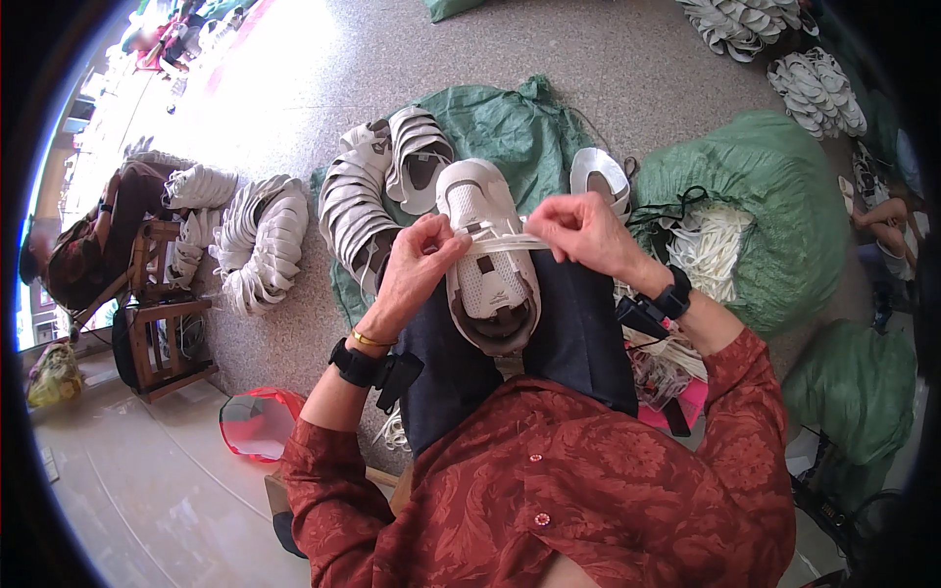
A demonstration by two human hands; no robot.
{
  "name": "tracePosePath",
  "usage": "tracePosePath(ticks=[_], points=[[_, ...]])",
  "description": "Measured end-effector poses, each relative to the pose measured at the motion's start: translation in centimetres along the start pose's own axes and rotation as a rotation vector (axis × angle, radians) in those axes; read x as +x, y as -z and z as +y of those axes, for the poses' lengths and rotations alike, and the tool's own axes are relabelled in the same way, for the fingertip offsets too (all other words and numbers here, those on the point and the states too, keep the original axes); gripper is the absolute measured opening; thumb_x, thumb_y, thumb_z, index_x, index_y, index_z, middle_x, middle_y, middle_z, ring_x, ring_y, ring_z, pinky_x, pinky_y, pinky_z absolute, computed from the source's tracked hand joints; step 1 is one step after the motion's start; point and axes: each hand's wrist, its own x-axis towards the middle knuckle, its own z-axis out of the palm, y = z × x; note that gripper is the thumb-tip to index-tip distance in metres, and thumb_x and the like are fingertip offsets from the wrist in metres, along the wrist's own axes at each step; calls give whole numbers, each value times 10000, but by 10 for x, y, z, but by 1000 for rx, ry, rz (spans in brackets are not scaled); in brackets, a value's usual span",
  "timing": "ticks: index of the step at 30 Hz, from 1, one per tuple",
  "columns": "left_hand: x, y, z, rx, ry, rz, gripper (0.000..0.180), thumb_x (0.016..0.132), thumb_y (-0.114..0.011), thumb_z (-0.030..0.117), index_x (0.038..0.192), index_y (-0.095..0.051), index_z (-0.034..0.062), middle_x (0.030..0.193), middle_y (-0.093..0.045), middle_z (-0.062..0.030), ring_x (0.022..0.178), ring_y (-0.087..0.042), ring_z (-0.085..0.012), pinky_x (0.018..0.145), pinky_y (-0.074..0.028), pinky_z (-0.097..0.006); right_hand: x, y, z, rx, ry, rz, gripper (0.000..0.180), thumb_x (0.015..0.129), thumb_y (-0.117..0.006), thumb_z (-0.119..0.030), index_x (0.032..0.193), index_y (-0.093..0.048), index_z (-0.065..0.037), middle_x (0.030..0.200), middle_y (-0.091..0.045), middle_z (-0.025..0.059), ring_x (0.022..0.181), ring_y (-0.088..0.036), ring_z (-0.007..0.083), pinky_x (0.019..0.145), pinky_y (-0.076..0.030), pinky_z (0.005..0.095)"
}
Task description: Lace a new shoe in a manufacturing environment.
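Fingers of our left hand (417, 263) and right hand (583, 233) pinch a flat white lace (505, 242) across the white sneaker (487, 257) on our lap.

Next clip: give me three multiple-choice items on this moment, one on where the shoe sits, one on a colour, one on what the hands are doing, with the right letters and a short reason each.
1. Where is the white shoe?
A. On the person's lap
B. On the wooden chair
C. Inside the green sack

2. What colour is the sleeve of the person working?
A. Blue
B. Dark red
C. Yellow

3. What are the left hand and right hand doing?
A. Both resting empty
B. One holds a red basin
C. Both pinch a flat white lace across the shoe

Answers:
1 A, the shoe lies on the dark trousers between the forearms.
2 B, the patterned shirt is dark red.
3 C, the lace runs taut from one hand's fingers to the other's over the shoe's top.
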Motion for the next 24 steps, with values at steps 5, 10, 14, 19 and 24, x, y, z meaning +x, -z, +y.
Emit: tracePosePath(ticks=[5,10,14,19,24], points=[[2,-3,-4,75,-128,46,294,858,-703,132,719,-479,2,744,-420,6,697,-405,-80,653,-371,-257,-17,-6,3,-152,213,14,171,909,-736,-166,863,-726,-1,724,-657,7,657,-543,29,581,-427,213],[3,-7,-6,142,-149,103,272,860,-697,116,716,-490,12,734,-451,19,688,-423,-73,636,-383,-253,-16,-6,0,-154,227,62,124,913,-734,-141,891,-721,-21,773,-636,-17,659,-498,40,580,-403,221],[3,-4,-1,-76,-79,37,242,914,-670,54,727,-517,59,826,-572,26,765,-491,-29,697,-401,-202,-10,-11,-9,-248,173,192,109,911,-733,-137,894,-722,-29,777,-628,-4,638,-474,35,573,-386,206],[3,-7,6,-131,-100,34,222,923,-682,67,748,-546,58,844,-609,14,773,-504,-30,698,-410,-205,16,-18,-12,-426,428,284,120,873,-751,-144,903,-706,-37,808,-652,69,670,-611,169,604,-476,303],[3,-9,-2,-177,-129,92,176,893,-695,75,764,-582,38,766,-588,39,720,-507,-33,655,-440,-217,31,-34,-21,-645,502,175,143,842,-746,-137,913,-660,-48,877,-658,107,783,-676,320,683,-537,409]])
